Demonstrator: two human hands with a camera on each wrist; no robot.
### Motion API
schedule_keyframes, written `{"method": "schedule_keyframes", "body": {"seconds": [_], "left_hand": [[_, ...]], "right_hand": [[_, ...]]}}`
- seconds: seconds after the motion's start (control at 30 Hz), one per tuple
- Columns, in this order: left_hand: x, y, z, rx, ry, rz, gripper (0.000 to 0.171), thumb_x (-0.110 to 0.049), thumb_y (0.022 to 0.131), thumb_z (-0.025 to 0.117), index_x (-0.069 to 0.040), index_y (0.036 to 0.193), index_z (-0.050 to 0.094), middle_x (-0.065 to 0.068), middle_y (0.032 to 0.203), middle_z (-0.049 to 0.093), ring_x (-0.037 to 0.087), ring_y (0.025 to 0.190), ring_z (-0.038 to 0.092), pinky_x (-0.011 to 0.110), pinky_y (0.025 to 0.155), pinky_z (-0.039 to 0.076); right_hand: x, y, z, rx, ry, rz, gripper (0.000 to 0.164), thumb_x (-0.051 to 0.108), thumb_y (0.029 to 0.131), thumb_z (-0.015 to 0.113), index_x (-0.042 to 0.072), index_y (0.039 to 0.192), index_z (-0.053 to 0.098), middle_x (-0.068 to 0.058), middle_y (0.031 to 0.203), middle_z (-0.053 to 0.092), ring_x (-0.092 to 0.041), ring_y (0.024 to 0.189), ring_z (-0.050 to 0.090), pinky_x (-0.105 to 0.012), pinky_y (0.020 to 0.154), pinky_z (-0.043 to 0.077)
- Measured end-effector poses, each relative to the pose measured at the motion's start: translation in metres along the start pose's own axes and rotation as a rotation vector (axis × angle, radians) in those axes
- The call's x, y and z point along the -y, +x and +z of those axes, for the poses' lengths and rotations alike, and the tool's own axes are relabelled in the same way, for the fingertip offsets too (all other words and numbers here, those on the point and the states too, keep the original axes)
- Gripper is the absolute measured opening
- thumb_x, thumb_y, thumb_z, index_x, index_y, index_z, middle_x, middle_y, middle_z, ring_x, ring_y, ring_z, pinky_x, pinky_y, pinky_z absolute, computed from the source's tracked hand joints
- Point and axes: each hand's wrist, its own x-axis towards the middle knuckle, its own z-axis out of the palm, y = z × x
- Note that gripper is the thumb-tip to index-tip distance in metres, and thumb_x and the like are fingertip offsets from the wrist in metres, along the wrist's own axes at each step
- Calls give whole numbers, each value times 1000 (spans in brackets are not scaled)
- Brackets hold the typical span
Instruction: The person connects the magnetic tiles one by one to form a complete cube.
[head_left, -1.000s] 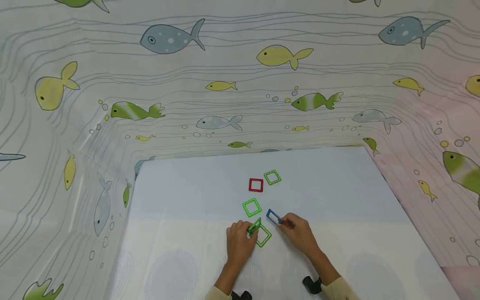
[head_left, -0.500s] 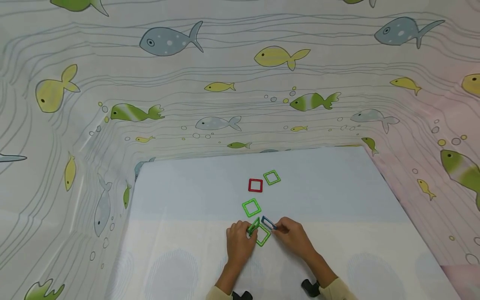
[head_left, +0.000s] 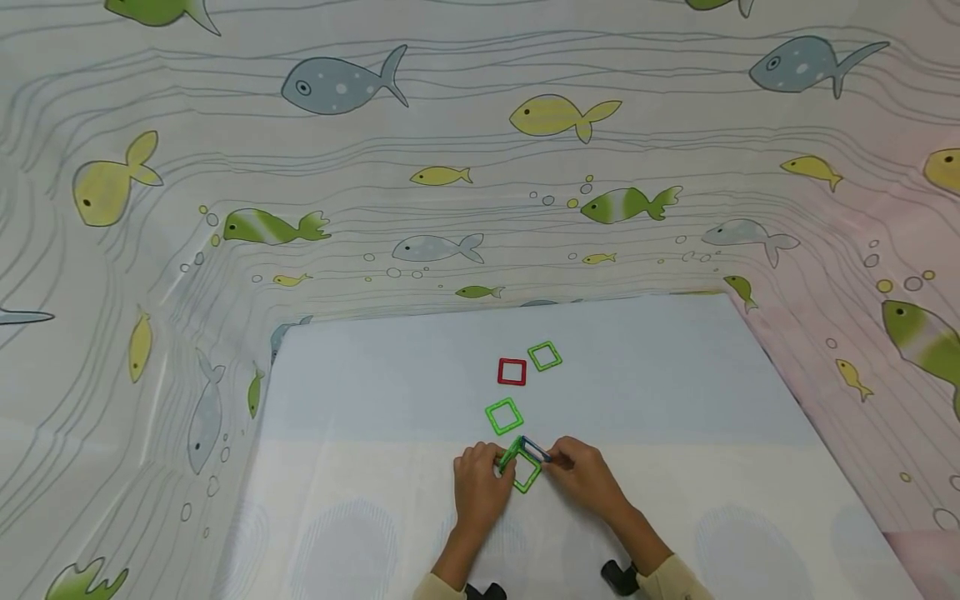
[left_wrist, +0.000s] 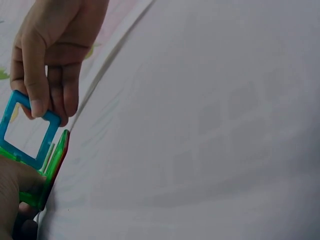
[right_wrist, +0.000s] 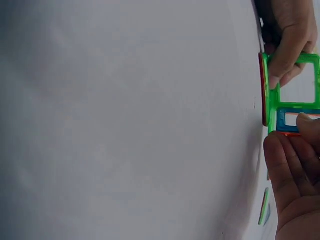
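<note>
My left hand (head_left: pixel 480 483) pinches a green square magnetic tile (left_wrist: pixel 59 157), which stands upright at the left edge of a flat green tile (head_left: pixel 532 481) on the table. Red shows on the outer face of that upright tile in the left wrist view. Between thumb and fingers, my right hand (head_left: pixel 588 475) grips a blue square magnetic tile (left_wrist: pixel 52 134) by one edge. The blue tile is tilted up along the flat tile's far side. Its near corner meets the upright green tile, though whether they touch is too small to tell.
Beyond the hands lie a green tile (head_left: pixel 503 416), a red tile (head_left: pixel 512 372) and another green tile (head_left: pixel 545 356), all flat on the white table (head_left: pixel 360 400). A fish-patterned cloth (head_left: pixel 450 208) rises behind and beside the table.
My right hand has moved left with the blue tile, bringing it up against the flat and upright green tiles. The left hand has stayed in place, holding its tile.
</note>
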Motion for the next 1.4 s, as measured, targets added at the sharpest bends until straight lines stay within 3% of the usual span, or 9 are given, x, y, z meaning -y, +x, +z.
{"method": "schedule_keyframes", "body": {"seconds": [0.4,0.7,0.97,1.1,1.23,1.4], "left_hand": [[0,1,0,-3,-6,8,17,-18,76,86,-17,85,71,-9,71,56,9,70,48,28,72,34],[0,1,0,-4,-8,8,17,-17,76,86,-16,85,71,-9,71,55,8,70,47,28,71,33],[-1,1,-1,-1,-15,9,17,-18,76,85,-17,85,71,-9,71,56,8,69,47,27,71,32],[-1,0,-1,3,-6,16,17,-19,77,85,-18,86,71,-10,72,57,8,69,47,27,71,32],[1,-2,-3,22,1,40,21,-28,77,86,-18,90,72,-10,73,57,8,70,45,27,71,31],[4,-4,-6,50,-28,113,38,-49,77,82,-19,99,74,-10,77,59,7,72,45,28,72,29]], "right_hand": [[-2,2,1,33,-29,18,22,2,78,82,13,87,66,5,84,66,-3,74,64,-21,64,54],[-5,6,-1,70,-36,-56,22,-1,79,80,10,91,65,2,86,66,-6,76,65,-22,66,55],[-4,14,1,221,-60,58,21,5,84,78,9,102,67,5,88,62,-1,75,53,-21,64,49],[-3,19,4,244,-109,63,21,8,83,80,10,100,67,6,85,58,-1,71,45,-19,61,44],[-1,22,8,228,-146,80,21,7,82,81,10,97,68,6,84,59,-2,70,46,-20,61,44],[1,26,9,203,-180,134,18,4,81,80,11,93,68,7,84,59,-3,72,48,-21,64,44]]}}
